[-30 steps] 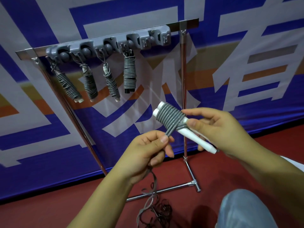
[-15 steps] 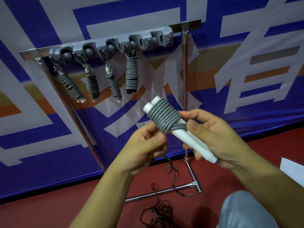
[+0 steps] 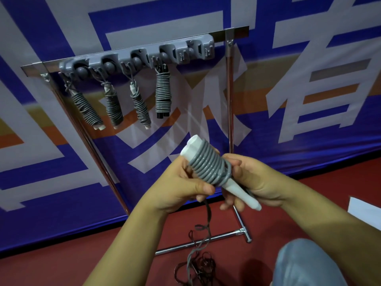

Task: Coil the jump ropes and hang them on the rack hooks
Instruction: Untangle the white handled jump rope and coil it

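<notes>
Half-coiled jump rope (image 3: 208, 164) — both hands' grip.

White handles (image 3: 194, 149) wrapped in grey rope (image 3: 208, 166), grey hook strip (image 3: 140, 58) on a shiny silver rack (image 3: 229, 96), grey coiled ropes (image 3: 163, 93) hanging, one with black ends, blue banner (image 3: 288, 141) with white and orange shapes, dark red floor (image 3: 61, 265), pale blue jeans (image 3: 305, 265).

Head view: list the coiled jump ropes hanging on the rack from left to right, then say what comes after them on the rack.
First rope → second rope → third rope → fourth rope, with black handle ends → free hook at the right end of the rack → upright pole.
</notes>
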{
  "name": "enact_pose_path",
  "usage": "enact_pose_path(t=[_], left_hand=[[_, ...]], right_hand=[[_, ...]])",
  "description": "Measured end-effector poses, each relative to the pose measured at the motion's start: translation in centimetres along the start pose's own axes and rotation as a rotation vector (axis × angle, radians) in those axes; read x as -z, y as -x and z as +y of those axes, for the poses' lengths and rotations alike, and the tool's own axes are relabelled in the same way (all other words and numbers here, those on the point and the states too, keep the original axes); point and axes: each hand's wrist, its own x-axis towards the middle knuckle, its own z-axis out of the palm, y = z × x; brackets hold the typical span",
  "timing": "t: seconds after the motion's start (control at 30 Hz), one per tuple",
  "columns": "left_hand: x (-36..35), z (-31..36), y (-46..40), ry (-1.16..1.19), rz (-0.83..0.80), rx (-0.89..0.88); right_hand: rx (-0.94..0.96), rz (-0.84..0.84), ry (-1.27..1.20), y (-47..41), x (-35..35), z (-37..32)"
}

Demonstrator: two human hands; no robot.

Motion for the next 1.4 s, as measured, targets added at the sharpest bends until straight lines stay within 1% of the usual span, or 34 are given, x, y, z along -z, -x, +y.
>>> enact_pose_path(t=[0.07, 0.13, 0.23, 0.27, 0.33, 0.4, 0.5, 0.57, 0.6, 0.67, 0.73, 0.83, 0.9, 0.93, 1.07, 1.13, 1.23, 1.3, 1.4], left_hand=[[0.1, -0.1, 0.1, -0.043, 0.047, -0.005], [0.3, -0.6, 0.3, -0.034, 0.146, -0.002], [0.3, -1.3, 0.3, 0.018, 0.232, -0.024], [0.2, -1.4, 0.2, 0.04, 0.257, -0.032], [-0.1, -1.7, 0.0, 0.069, 0.307, -0.053], [-0.5, -1.8, -0.2, 0.071, 0.345, -0.071], [-1.4, -1.7, -0.5, 0.027, 0.426, -0.08], [-2.0, -1.5, -0.8, 0.046, 0.488, -0.102], [-2.2, -1.4, -0.9, 0.068, 0.523, -0.115], [-2.7, -1.3, -1.1, 0.11, 0.593, -0.121], [-3.1, -1.3, -1.3, 0.141, 0.635, -0.117], [-3.9, -1.3, -1.6, 0.165, 0.655, -0.103], [-4.4, -1.2, -1.7, 0.175, 0.667, -0.078], [-4.5, -1.2, -1.7, 0.17, 0.673, -0.06], [-4.5, -0.6, -1.5, 0.171, 0.627, 0.03], [-4.1, -0.2, -1.1, 0.227, 0.581, 0.068], [-3.6, 0.3, -0.7, 0.24, 0.554, 0.108], [-3.2, 0.4, -0.4, 0.223, 0.565, 0.154], [-3.0, 0.8, -0.2, 0.157, 0.552, 0.254]], right_hand=[[0.003, 0.089, 0.058, 0.0, 0.3, 0.2], [0.045, 0.22, 0.146, 0.1, 0.4, 0.3], [0.131, 0.54, 0.49, 0.3, 0.1, 0.2], [0.166, 0.621, 0.56, 0.6, -0.2, 0.1], [0.243, 0.722, 0.653, 1.2, -1.1, -0.4], [0.27, 0.747, 0.678, 1.7, -1.9, -0.9], [0.28, 0.696, 0.594, 2.3, -2.7, -0.9], [0.301, 0.694, 0.608, 2.5, -3.1, -0.6], [0.321, 0.716, 0.651, 2.5, -3.3, -0.5], [0.374, 0.758, 0.815, 2.5, -3.6, -0.1], [0.427, 0.783, 0.94, 2.4, -3.7, 0.1], [0.453, 0.823, 1.007, 2.2, -3.6, 0.5], [0.431, 0.846, 0.971, 2.3, -3.8, 0.7], [0.41, 0.844, 0.917, 2.4, -3.9, 0.8], [0.334, 0.823, 0.552, 2.8, -4.0, 0.4], [0.342, 0.803, 0.375, 2.8, -3.8, -0.3], [0.36, 0.789, 0.191, 2.9, -3.6, -1.3], [0.362, 0.79, 0.161, 2.9, -3.5, -1.6], [0.355, 0.781, 0.222, 2.9, -3.5, -1.4]])
